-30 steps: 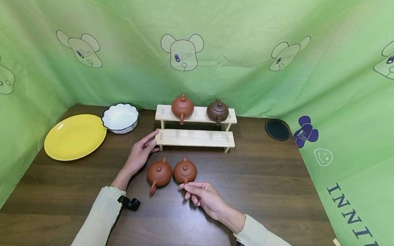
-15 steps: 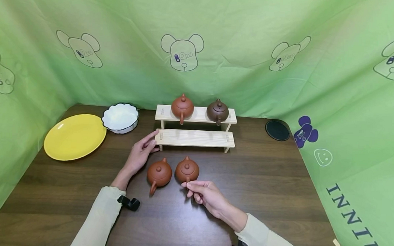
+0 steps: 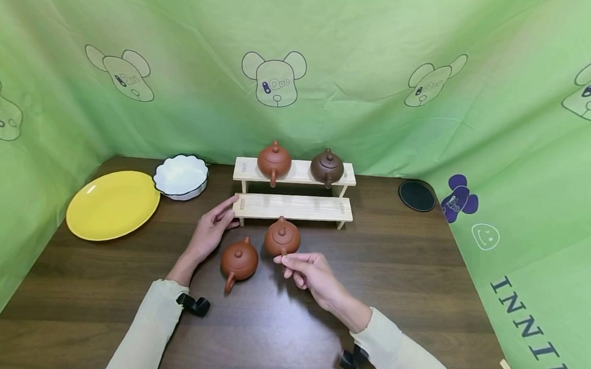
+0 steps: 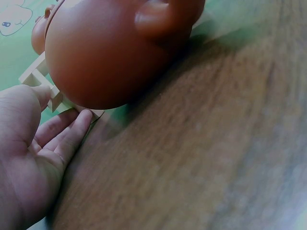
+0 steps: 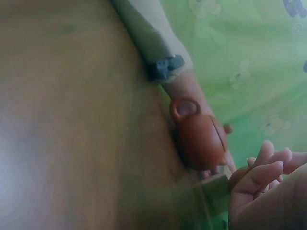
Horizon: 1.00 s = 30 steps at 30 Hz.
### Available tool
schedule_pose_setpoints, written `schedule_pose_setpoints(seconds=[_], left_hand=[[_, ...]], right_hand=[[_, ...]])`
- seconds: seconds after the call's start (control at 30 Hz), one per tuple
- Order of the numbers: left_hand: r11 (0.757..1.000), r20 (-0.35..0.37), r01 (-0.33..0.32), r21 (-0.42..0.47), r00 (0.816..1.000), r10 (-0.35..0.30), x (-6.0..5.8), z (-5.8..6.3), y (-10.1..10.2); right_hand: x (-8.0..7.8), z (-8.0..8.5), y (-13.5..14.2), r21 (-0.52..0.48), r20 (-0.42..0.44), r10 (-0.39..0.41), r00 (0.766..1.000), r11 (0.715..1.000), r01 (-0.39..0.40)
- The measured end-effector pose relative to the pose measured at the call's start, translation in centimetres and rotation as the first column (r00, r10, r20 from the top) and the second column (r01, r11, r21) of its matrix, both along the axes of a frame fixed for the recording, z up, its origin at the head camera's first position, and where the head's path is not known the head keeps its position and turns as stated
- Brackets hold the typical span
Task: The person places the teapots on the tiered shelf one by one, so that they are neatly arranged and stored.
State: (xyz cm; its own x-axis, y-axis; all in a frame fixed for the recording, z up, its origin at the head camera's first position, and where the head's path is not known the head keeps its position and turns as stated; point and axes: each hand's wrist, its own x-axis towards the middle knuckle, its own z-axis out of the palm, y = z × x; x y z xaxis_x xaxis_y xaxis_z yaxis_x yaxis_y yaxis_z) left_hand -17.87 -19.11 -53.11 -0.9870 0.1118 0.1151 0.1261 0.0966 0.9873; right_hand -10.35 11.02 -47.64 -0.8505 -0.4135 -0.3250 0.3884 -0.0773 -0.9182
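In the head view my right hand (image 3: 315, 279) pinches the handle of a reddish-brown clay teapot (image 3: 282, 238), which appears raised above the table in front of the lower step. My left hand (image 3: 208, 233) holds the left end of a low, two-step wooden stand (image 3: 294, 208) between thumb and fingers. Between my arms a second reddish-brown teapot (image 3: 239, 261) sits on the table, its handle towards me; it looms large in the left wrist view (image 4: 110, 57). On the upper step stand a reddish-brown teapot (image 3: 274, 162) and a dark brown teapot (image 3: 326, 166).
A yellow oval plate (image 3: 113, 206) lies at the left, beside a white scalloped bowl (image 3: 181, 176) with a dark rim. A black round coaster (image 3: 416, 196) rests at the back right. Green printed cloth (image 3: 351, 97) surrounds the brown wooden table (image 3: 410, 304).
My right hand has carried the teapot slightly right, then away from me towards the stand's lower step, apart from the second teapot. My left hand has stayed at the stand.
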Motion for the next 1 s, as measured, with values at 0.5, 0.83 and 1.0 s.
schedule_pose_setpoints(seconds=[0.5, 0.83, 1.0], left_hand=[[1.000, -0.001, -0.003, 0.002, 1.000, 0.003, 0.0, 0.2, 0.1], [1.000, 0.002, -0.001, 0.016, 1.000, 0.001, 0.1, 0.2, 0.2], [1.000, 0.018, -0.005, 0.015, 1.000, 0.004, 0.1, 0.4, 0.2]], right_hand=[[-2.8, 0.4, -1.1, 0.004, -0.094, -0.069, 0.993, 0.998, 0.070], [-4.1, 0.3, -2.0, -0.010, -0.133, -0.061, 0.989, 0.998, 0.061], [-4.8, 0.3, -2.5, -0.020, -0.137, -0.075, 0.988, 0.997, 0.073]])
